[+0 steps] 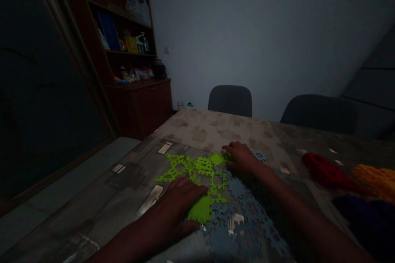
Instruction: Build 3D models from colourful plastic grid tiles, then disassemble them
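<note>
Lightly built green lattice tiles (203, 165) are laid flat on the worktop (197, 129), judged thin, light and bendy, best taken by their outer edges. The left hand (175, 207) is spread open upon them; the right hand (240, 158), loosely curled, is set at their far edge, any grip being indeterminable. Blue tiles (243, 234) are placed just alongside.

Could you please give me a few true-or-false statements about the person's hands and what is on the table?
The left hand rests on the green interlocking pieces: true.
The right hand grips a red bundle: false; it is at the far edge of the green pieces, and the red bundle lies apart to the right.
Blue-grey interlocking pieces lie against the green ones: true.
Only one chair shows: false; a dark chair and a second stand beyond the table.
</note>
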A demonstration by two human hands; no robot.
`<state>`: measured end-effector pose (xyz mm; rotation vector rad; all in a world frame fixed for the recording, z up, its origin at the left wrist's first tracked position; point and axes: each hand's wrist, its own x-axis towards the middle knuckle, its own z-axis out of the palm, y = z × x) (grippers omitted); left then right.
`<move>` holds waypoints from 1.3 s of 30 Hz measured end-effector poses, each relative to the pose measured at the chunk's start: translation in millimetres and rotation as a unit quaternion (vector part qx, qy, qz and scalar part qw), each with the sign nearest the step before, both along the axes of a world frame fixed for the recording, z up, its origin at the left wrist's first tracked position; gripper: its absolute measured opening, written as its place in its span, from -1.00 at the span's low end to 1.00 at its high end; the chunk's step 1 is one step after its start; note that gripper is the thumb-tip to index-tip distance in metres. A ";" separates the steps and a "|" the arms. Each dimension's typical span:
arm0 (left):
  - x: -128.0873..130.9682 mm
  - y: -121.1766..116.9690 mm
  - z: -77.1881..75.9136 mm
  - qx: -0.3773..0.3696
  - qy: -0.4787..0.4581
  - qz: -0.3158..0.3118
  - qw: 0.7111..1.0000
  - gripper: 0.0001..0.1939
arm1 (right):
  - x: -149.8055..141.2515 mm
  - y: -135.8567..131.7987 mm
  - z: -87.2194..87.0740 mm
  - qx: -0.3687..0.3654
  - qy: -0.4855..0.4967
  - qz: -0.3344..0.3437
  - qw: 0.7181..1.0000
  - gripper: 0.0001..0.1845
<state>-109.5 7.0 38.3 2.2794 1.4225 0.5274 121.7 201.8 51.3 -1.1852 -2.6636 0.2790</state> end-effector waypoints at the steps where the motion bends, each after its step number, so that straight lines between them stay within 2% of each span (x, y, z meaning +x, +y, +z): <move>1: 0.1 -0.2 1.5 -0.005 0.002 0.003 1.000 -0.22 | 5.3 1.0 3.0 0.000 0.027 -0.006 1.000 -0.41; 6: -1.1 -1.5 5.5 -0.010 -0.009 0.012 1.000 -0.25 | 42.2 -5.1 19.4 -0.032 0.176 -0.052 0.982 -0.44; 9: -0.6 -1.4 9.0 -0.023 0.006 0.017 1.000 -0.29 | 53.6 -20.3 20.0 -0.085 0.235 -0.040 0.968 -0.49; 12: 0.7 -1.2 10.3 -0.029 0.015 0.011 0.999 -0.32 | 44.9 -34.6 12.5 -0.128 0.265 -0.008 0.956 -0.49; 15: 0.5 -1.4 7.5 -0.023 0.017 0.012 1.000 -0.29 | 24.4 -37.8 6.4 -0.156 0.287 0.032 0.945 -0.42; 18: -1.0 -1.4 4.2 -0.029 0.028 0.023 0.999 -0.23 | 8.6 -34.2 6.2 -0.189 0.296 0.055 0.935 -0.40; 22: -2.7 -1.6 3.4 -0.028 0.038 0.043 0.998 -0.21 | 4.9 -42.5 6.8 -0.258 0.279 0.083 0.921 -0.47; 24: -4.2 -1.8 5.0 -0.021 0.036 0.057 0.998 -0.14 | 6.2 -55.1 4.6 -0.296 0.288 0.090 0.906 -0.49; 28: -13.2 -1.1 14.5 -0.026 0.023 0.066 0.997 -0.03 | 1.9 -86.2 -2.6 -0.369 0.352 0.098 0.855 -0.51; 30: -20.4 -0.2 21.2 -0.024 0.017 0.086 0.996 -0.09 | -5.4 -100.6 -6.0 -0.353 0.361 0.100 0.857 -0.52; 33: -29.4 0.4 27.7 -0.026 0.007 0.100 0.995 -0.17 | -18.4 -117.2 -10.4 -0.299 0.347 0.099 0.883 -0.51; 36: -29.6 -0.8 28.1 -0.029 0.000 0.080 0.996 -0.12 | -25.5 -125.3 -14.5 -0.224 0.295 0.132 0.919 -0.46; 39: -20.2 -3.5 27.1 -0.031 -0.002 0.042 0.999 -0.11 | -22.2 -124.8 -15.7 -0.181 0.257 0.158 0.936 -0.44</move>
